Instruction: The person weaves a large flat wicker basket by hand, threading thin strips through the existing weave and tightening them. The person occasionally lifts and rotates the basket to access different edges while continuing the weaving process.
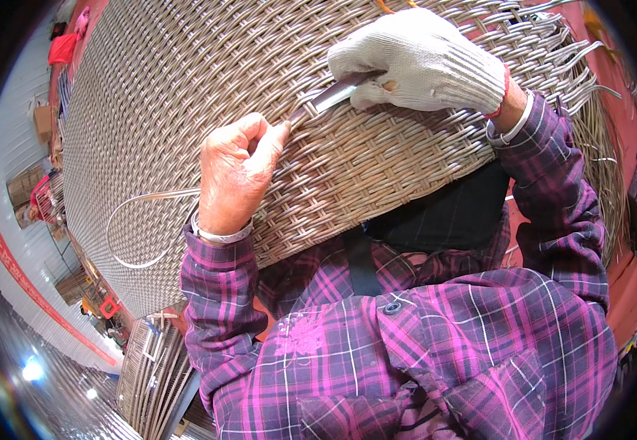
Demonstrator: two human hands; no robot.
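Observation:
A large sheet of woven brown-grey wicker [179, 95] stretches out in front of me. My right hand [425, 62], in a white knit glove with a small hole in it, is closed around a flat metal blade-like tool [337, 94]. The tool's tip meets the weave beside the fingers of my left hand [236, 169]. That bare hand pinches thumb against forefinger right at the tip. A loose wicker strand [117, 227] curves out in a loop from under it; the pinched end is too small to make out.
Loose strand ends [590, 66] stick out at the sheet's far right, above a hanging bundle of strands [601, 161]. Red covering [626, 282] shows on the right. At the left are cardboard boxes [42, 123], a red bag [62, 49] and a wicker piece [150, 374] lower down.

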